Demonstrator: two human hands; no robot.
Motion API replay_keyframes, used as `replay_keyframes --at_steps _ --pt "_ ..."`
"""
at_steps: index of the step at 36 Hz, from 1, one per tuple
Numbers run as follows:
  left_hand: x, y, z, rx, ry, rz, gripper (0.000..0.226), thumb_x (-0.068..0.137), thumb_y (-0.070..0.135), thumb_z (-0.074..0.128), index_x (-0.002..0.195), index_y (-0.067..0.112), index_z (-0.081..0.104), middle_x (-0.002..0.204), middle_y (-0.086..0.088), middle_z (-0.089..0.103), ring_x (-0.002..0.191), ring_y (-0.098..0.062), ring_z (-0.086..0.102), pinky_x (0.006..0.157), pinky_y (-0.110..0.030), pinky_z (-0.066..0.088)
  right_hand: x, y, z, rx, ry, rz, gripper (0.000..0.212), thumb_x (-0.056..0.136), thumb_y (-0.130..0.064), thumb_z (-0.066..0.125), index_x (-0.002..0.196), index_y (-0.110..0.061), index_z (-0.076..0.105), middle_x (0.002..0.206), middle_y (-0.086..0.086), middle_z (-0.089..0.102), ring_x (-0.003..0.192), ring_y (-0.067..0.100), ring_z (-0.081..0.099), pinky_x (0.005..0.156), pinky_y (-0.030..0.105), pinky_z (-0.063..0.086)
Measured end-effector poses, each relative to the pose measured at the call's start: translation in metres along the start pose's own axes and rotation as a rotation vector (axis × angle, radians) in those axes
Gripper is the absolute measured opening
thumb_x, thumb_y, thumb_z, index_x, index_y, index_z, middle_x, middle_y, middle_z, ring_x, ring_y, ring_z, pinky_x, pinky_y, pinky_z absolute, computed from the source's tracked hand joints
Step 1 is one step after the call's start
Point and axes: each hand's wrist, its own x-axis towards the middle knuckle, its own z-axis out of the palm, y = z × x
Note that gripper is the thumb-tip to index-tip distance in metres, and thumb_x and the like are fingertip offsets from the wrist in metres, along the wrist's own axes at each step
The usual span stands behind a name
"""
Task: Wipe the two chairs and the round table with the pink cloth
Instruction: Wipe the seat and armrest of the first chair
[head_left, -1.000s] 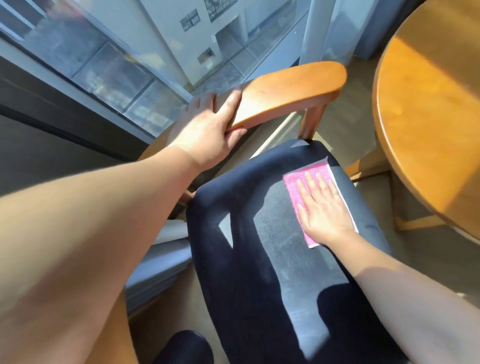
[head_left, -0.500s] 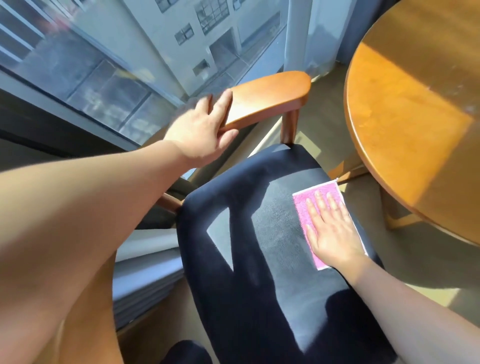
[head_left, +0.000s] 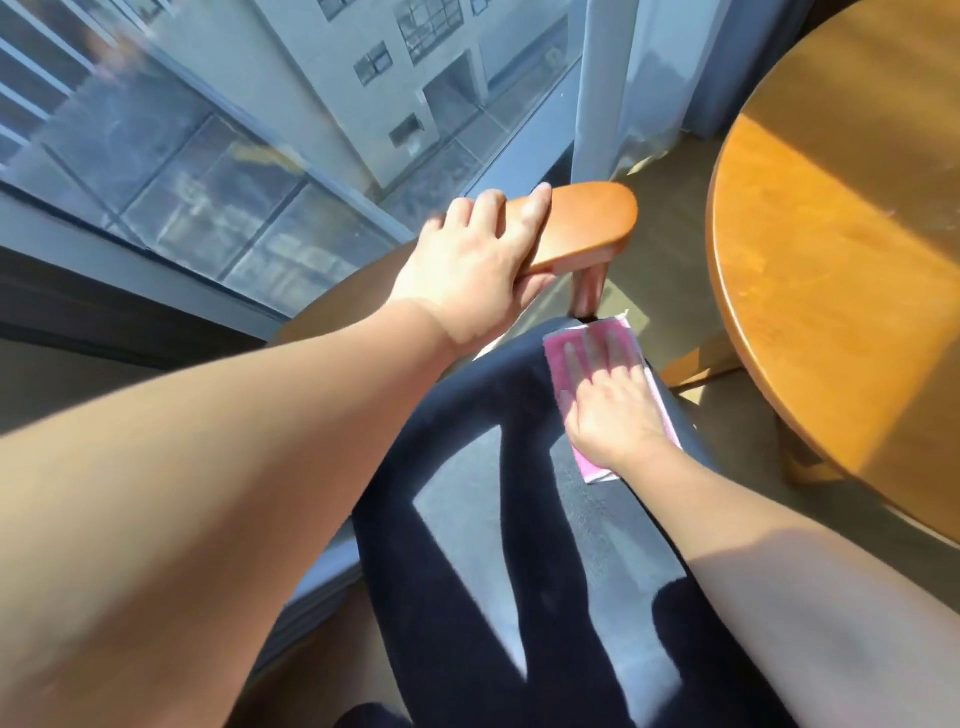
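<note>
Pink cloth (head_left: 557, 364) is lying flat at the far right corner of the dark chair seat (head_left: 493, 467), just beside the post of the wooden armrest (head_left: 587, 223). The right hand (head_left: 610, 410) is pressing down on it with straight, spread fingers, palm flat, gripping nothing. The left hand (head_left: 467, 275) is grasping the armrest, fingers lying over its top and the thumb tucking underneath, and appears to be steadying the chair.

Judging by this, the person is working through the first chair and is wiping its seat. The task is looking early, since the armrest, a second chair that is not showing, and the round tabletop (head_left: 841, 260) to the right are all waiting. The tabletop is standing near the chair but apart from it, with its near edge catching sunlight.

The next move is likely calling for the flat hand to be drawing the cloth back across the seat towards its near edge, keeping even pressure so the cloth is not bunching on the fabric.

No container is showing anywhere. A large window (head_left: 208, 156) is running along the left beyond the chair.
</note>
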Motion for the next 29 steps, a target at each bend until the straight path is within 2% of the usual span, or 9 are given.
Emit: replay_keyframes --at_steps 3,6,11,14,18,21,22,26,29 --pt "0.0 0.001 -0.001 -0.005 0.006 -0.001 0.072 0.09 0.058 0.035 0.15 0.021 0.018 0.131 -0.017 0.044 0.112 -0.037 0.044 0.091 -0.048 0.038 0.007 -0.001 0.001 0.033 -0.003 0.012 0.066 0.097 -0.039 0.028 0.154 -0.008 0.015 0.143 0.02 0.049 0.141 0.046 0.026 0.12 0.054 0.005" --pt "0.0 0.001 0.0 -0.011 0.001 -0.005 0.071 0.091 0.058 0.035 0.15 0.022 0.016 0.133 -0.016 0.042 0.115 -0.037 0.042 0.093 -0.048 0.036 0.007 0.002 0.004 0.045 0.025 0.008 0.068 0.094 -0.041 0.027 0.154 -0.01 0.022 0.151 0.021 0.038 0.145 0.045 0.017 0.121 0.052 0.004" --pt "0.0 0.003 0.0 0.002 0.001 -0.014 0.073 0.089 0.059 0.03 0.15 0.022 0.016 0.134 -0.016 0.041 0.116 -0.037 0.041 0.094 -0.047 0.036 0.014 0.003 0.002 0.036 0.023 0.073 0.069 0.093 -0.043 0.021 0.154 -0.011 0.022 0.155 0.02 0.032 0.146 0.041 0.017 0.121 0.049 0.004" --pt "-0.001 0.004 0.0 0.001 0.012 -0.014 0.072 0.09 0.058 0.031 0.15 0.022 0.016 0.135 -0.017 0.04 0.118 -0.038 0.04 0.095 -0.048 0.035 0.019 0.003 0.002 0.059 0.054 0.111 0.065 0.096 -0.042 0.024 0.153 -0.012 0.022 0.157 0.018 0.027 0.146 0.038 0.017 0.121 0.048 0.008" --pt "-0.001 0.003 0.002 0.004 0.027 0.0 0.071 0.092 0.056 0.037 0.15 0.023 0.016 0.137 -0.018 0.039 0.12 -0.038 0.04 0.098 -0.048 0.033 0.014 0.006 0.006 0.089 0.073 0.127 0.061 0.097 -0.041 0.03 0.15 -0.011 0.034 0.15 0.019 0.039 0.141 0.04 0.029 0.12 0.047 0.014" --pt "-0.001 0.003 0.002 -0.006 0.016 -0.003 0.07 0.092 0.056 0.037 0.15 0.023 0.015 0.138 -0.018 0.037 0.12 -0.039 0.039 0.099 -0.048 0.032 -0.002 0.013 0.005 0.136 0.02 0.227 0.055 0.096 -0.041 0.028 0.125 -0.005 0.059 0.126 0.022 0.057 0.123 0.041 0.046 0.109 0.047 0.031" --pt "-0.001 0.003 0.002 -0.009 0.014 -0.007 0.07 0.092 0.056 0.037 0.15 0.023 0.015 0.138 -0.018 0.037 0.12 -0.039 0.039 0.099 -0.049 0.031 -0.009 0.017 0.008 0.158 0.019 0.258 0.057 0.096 -0.042 0.025 0.124 -0.004 0.057 0.126 0.023 0.055 0.122 0.041 0.046 0.106 0.047 0.033" --pt "-0.003 0.003 0.002 0.001 0.035 -0.002 0.07 0.092 0.056 0.036 0.15 0.02 0.017 0.136 -0.019 0.038 0.119 -0.04 0.039 0.099 -0.049 0.031 -0.047 0.033 0.024 0.267 0.011 0.369 0.064 0.098 -0.042 0.03 0.148 -0.003 0.026 0.138 0.02 0.043 0.118 0.039 0.049 0.098 0.047 0.039" --pt "-0.005 0.003 0.002 0.003 0.07 0.015 0.071 0.093 0.055 0.038 0.148 0.014 0.021 0.136 -0.02 0.038 0.121 -0.04 0.038 0.102 -0.048 0.028 -0.076 0.041 0.033 0.291 0.023 0.424 0.065 0.098 -0.042 0.032 0.15 -0.003 0.024 0.134 0.02 0.047 0.116 0.038 0.052 0.095 0.047 0.041"
